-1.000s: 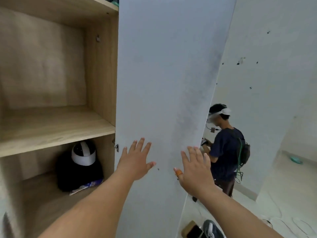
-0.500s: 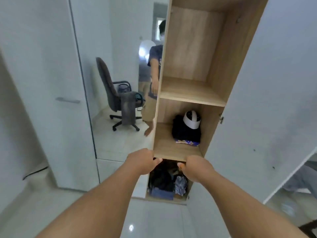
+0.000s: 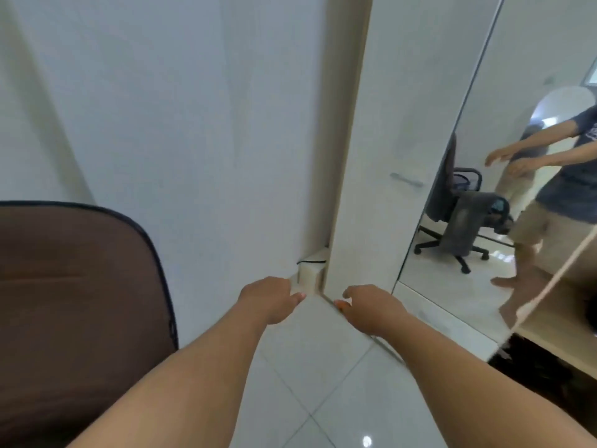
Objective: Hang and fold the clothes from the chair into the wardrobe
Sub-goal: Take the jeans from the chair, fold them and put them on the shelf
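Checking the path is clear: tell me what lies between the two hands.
Head view: only bare floor tile between the left hand and right hand; neither holds anything.

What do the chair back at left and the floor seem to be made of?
Chair back: looks like brown woven fabric, matte, with dark piping round the edge. Floor: glossy white tile, probably ceramic, judging by grout lines and a bright light reflection.

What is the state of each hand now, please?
Left hand: fingers loosely curled, holding nothing.
Right hand: fingers loosely curled, holding nothing.
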